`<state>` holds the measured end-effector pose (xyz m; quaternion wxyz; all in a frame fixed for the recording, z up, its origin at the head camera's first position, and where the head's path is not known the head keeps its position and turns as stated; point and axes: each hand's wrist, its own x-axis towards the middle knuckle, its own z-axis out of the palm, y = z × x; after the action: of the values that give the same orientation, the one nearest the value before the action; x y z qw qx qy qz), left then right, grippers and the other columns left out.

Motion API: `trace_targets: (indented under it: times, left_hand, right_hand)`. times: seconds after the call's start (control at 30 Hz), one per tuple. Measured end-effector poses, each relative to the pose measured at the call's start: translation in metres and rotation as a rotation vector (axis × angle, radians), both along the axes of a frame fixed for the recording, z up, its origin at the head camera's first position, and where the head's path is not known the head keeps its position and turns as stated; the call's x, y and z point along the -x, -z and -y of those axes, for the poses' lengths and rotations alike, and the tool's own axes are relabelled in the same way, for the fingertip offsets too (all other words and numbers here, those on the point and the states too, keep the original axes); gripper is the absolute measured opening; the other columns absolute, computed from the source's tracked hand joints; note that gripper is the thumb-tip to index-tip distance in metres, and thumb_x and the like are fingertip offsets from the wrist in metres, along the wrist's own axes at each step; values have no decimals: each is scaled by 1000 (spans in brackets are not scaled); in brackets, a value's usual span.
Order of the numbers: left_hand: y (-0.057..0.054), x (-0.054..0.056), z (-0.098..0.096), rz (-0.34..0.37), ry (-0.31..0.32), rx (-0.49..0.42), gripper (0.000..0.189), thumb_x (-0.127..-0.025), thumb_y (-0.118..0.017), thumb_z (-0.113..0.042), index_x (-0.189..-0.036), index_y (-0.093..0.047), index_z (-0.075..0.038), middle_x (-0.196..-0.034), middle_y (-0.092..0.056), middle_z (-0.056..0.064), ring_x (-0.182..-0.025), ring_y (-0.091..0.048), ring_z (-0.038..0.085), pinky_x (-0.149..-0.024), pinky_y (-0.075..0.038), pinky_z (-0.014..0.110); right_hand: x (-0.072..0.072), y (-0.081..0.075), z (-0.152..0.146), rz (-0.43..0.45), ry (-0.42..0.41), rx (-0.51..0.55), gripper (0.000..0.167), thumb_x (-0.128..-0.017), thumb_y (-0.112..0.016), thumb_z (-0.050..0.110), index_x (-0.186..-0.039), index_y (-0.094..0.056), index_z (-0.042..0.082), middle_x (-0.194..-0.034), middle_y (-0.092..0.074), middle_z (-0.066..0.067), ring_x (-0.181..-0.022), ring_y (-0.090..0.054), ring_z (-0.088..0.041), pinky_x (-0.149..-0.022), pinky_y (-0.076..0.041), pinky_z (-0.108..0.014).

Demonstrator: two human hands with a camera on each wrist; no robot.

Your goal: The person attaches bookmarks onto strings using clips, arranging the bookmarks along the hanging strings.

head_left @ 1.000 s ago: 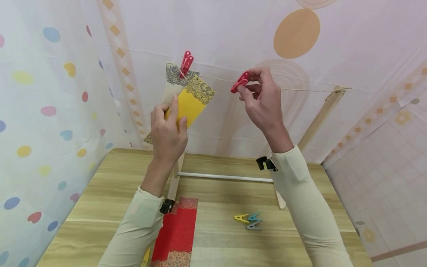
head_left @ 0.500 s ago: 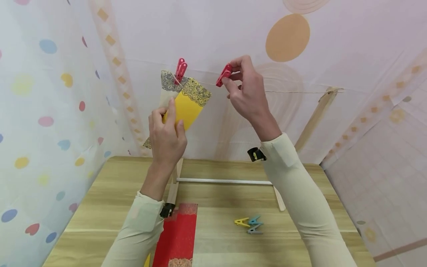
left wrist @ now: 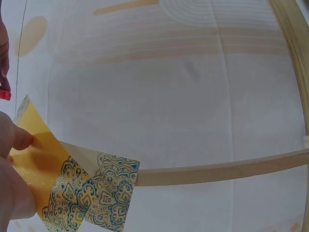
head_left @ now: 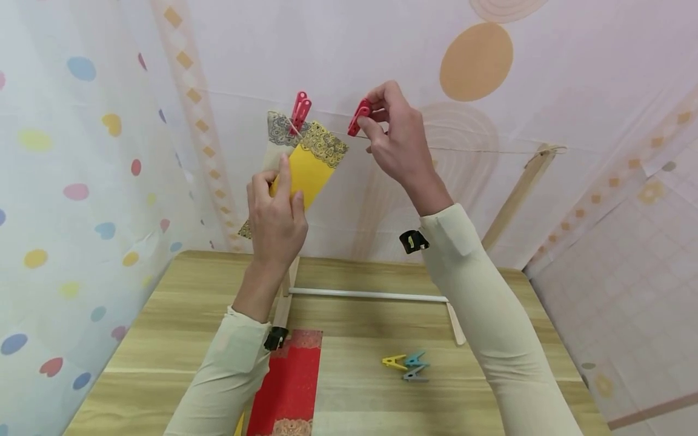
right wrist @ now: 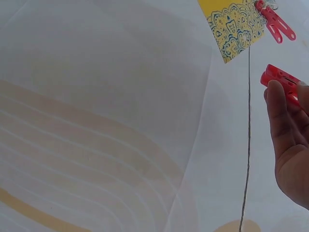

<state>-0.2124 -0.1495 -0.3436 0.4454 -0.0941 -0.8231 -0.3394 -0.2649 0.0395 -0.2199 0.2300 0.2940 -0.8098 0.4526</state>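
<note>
My left hand (head_left: pixel 277 224) holds a yellow paper card (head_left: pixel 312 175) with patterned ends, tilted, between thumb and fingers. Behind it a cream card (head_left: pixel 274 156) with a grey patterned border hangs from the string (head_left: pixel 463 149), fastened by a red clothespin (head_left: pixel 300 113). The yellow card's upper corner overlaps that cream card. To the right, my right hand (head_left: pixel 400 136) pinches a second red clothespin (head_left: pixel 357 119) close to the string. In the right wrist view this held clothespin (right wrist: pixel 280 79) is beside the string, apart from the yellow card (right wrist: pixel 219 7).
Wooden posts (head_left: pixel 518 197) carry the string, with a white rod (head_left: pixel 371 295) low between them. On the wooden table (head_left: pixel 409 406) lie a red card (head_left: pixel 291 387) and yellow, blue and grey clothespins (head_left: pixel 414 373). A patterned curtain stands behind.
My right hand has moved left and slightly up with its red clothespin, nearer the yellow card. My left hand keeps the card almost in place.
</note>
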Motion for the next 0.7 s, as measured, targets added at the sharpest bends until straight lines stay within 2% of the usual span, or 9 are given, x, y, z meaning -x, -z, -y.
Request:
trace_targets:
  times: [0.47, 0.7]
  left_hand:
    - [-5, 0, -10, -7, 9, 10, 54, -97, -62, -2, -148, -46, 5, -115, -48, 30, -106, -44, 44, -90, -40, 50]
    - [-4, 2, -16, -34, 16, 42, 53, -98, -60, -2, -149, -45, 5, -114, -47, 31, -105, -45, 44, -90, -41, 51]
  right_hand:
    - [8, -6, 4, 35, 5, -50, 11, -100, -59, 2, -110, -54, 0, -102, -69, -8, -92, -71, -23, -60, -55, -27]
    - [12, -7, 3, 77, -20, -58, 11, -99, -60, 2, -108, -54, 0, -99, -68, -8, -88, -72, -25, -59, -57, -32]
